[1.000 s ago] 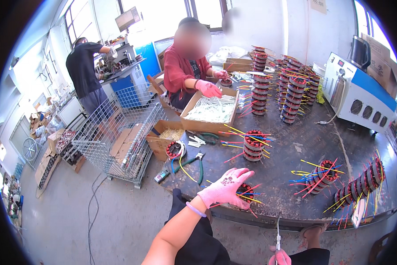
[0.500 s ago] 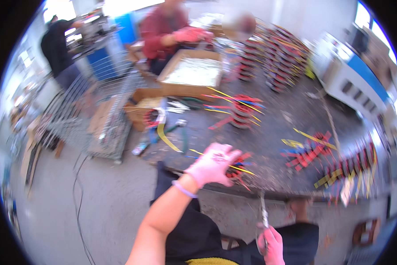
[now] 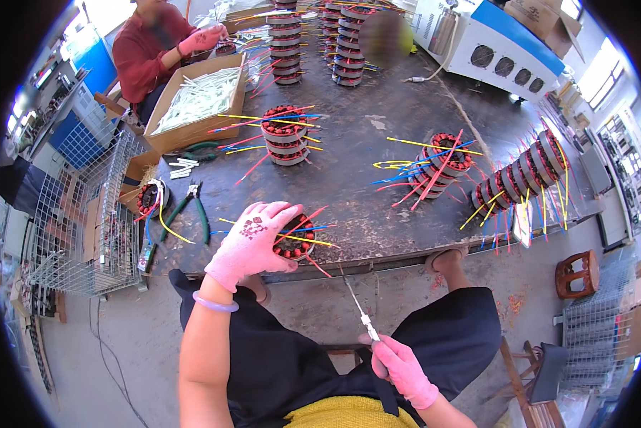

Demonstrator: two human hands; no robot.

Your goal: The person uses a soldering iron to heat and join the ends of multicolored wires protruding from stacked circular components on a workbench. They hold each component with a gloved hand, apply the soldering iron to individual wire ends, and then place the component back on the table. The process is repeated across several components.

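Observation:
Pink gloves cover both hands. My left hand (image 3: pixel 253 239) is wrapped round the left side of a motor stator (image 3: pixel 305 237), fingers behind it and thumb in front. This stator is a ring of red coils with red, yellow and blue wires sticking out, resting by the table's front edge. Lower right, my right hand (image 3: pixel 404 369) grips a slim tool (image 3: pixel 365 321) with a white collar and a long, thin metal shaft. The shaft slants up and left, its tip near the table edge just right of the stator, apparently apart from it; what kind of tool it is I cannot tell.
Stator stacks (image 3: pixel 286 146) stand across the dark table (image 3: pixel 356 185), another stator row (image 3: pixel 520 175) lying at right. Green-handled pliers (image 3: pixel 201 217) and a single stator (image 3: pixel 151 200) are at left. Behind them sits a carton (image 3: pixel 192 107) of white sleeves. A co-worker (image 3: pixel 146 53) handles a stator.
The whole view has swung, so table things sit farther left and look sharper. My left hand stays at the stator. The tool in my right hand now leans more to the left.

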